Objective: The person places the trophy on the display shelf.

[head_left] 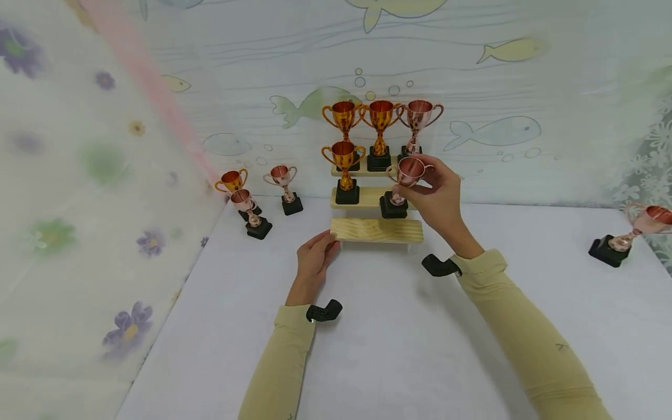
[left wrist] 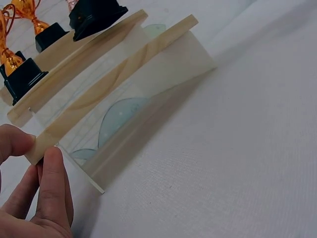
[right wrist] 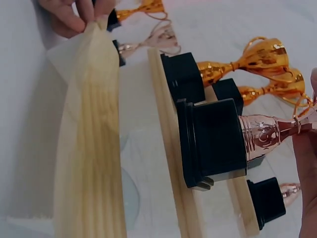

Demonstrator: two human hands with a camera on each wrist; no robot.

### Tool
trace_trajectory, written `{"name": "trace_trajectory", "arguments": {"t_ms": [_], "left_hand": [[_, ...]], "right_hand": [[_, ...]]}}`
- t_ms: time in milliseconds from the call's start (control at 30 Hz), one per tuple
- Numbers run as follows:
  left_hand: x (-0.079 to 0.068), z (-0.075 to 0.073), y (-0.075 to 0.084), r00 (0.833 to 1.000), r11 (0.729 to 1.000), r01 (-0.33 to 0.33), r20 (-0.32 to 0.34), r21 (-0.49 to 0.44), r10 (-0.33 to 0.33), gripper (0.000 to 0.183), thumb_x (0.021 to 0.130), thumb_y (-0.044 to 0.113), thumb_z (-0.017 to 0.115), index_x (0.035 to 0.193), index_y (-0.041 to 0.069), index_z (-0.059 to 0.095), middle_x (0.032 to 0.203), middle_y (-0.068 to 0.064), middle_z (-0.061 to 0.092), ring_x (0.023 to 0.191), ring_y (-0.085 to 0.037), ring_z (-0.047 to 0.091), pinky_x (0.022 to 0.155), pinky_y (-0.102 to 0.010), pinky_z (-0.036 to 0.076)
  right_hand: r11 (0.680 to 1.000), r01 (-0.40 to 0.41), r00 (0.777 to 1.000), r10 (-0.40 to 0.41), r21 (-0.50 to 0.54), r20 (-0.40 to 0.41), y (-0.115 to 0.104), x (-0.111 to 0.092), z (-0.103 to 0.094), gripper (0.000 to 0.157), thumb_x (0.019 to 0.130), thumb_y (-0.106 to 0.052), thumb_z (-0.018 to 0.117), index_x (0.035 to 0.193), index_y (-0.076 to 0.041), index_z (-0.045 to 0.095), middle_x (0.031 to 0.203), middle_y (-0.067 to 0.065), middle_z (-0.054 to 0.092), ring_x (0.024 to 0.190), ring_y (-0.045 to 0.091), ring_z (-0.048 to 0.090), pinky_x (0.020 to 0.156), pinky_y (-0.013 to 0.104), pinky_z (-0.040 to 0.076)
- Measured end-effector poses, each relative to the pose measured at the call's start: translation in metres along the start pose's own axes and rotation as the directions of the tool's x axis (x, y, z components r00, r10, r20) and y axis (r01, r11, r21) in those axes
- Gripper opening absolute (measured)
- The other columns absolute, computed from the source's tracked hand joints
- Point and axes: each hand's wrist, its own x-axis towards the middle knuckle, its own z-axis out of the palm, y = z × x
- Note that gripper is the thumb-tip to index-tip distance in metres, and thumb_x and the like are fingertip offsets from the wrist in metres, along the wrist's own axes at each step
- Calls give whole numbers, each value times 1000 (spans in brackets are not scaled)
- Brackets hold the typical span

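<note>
A three-tier display stand with pale wooden steps point(head_left: 377, 230) stands near the back of the table. My left hand point(head_left: 314, 265) pinches the left end of its lowest step between thumb and fingers, as the left wrist view point(left wrist: 42, 193) also shows. My right hand point(head_left: 441, 195) grips a rose-gold trophy cup point(head_left: 411, 170) by its upper part. The trophy's black base point(right wrist: 218, 141) is at the right part of the middle step, slightly tilted. On the left of that step stands a gold trophy point(head_left: 344, 157). Two gold trophies point(head_left: 381, 116) and one rose-gold trophy point(head_left: 419, 115) line the top step.
Left of the stand, a gold trophy point(head_left: 231, 181) and two rose-gold trophies point(head_left: 280, 177) stand on the white table point(head_left: 367, 338). Another rose-gold trophy point(head_left: 651, 221) is at the far right edge. A fish-patterned backdrop point(head_left: 493, 87) hangs close behind the stand.
</note>
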Motion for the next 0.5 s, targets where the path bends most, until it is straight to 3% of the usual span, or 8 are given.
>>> {"name": "trace_trajectory", "arguments": {"t_ms": [267, 500], "left_hand": [[0, -1, 0, 1000, 1000, -1, 12, 0, 1, 35, 95, 7, 70, 128, -1, 65, 120, -15, 66, 98, -16, 69, 86, -23, 61], [1, -1, -1, 1000, 1000, -6, 11, -5, 6, 34, 95, 6, 70, 128, -1, 65, 121, -16, 66, 98, -16, 69, 86, -23, 61]], "right_hand": [[999, -18, 1000, 18, -28, 7, 14, 19, 17, 58, 74, 12, 84, 128, 8, 62, 109, -2, 68, 90, 12, 70, 79, 23, 63], [996, -27, 999, 30, -89, 28, 0, 28, 29, 53, 76, 12, 82, 125, 11, 62, 100, -5, 67, 82, 6, 65, 75, 18, 61]]}}
